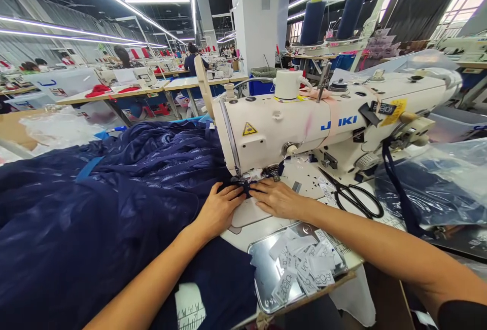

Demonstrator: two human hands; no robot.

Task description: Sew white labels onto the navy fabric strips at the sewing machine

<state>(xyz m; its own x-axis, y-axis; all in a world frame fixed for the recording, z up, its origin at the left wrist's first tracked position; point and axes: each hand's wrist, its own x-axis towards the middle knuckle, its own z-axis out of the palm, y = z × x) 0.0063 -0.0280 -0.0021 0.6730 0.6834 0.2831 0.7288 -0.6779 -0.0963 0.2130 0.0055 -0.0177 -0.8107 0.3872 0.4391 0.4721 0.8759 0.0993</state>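
Observation:
My left hand lies with its fingers stretched out over navy fabric just in front of the sewing machine's needle area. From the other side my right hand rests flat, its fingertips pressing the edge of the same fabric beside the presser foot. A small strip of navy cloth shows between the two sets of fingertips. The needle itself is hard to make out. Most of the fabric is bunched in a large heap to the left, and part of it hangs over the table's front edge.
Black scissors lie right of the machine bed. White printed labels are piled on a metal tray at the front. Clear plastic bags with navy contents sit at the right. Thread cones stand behind; people work at machines farther back.

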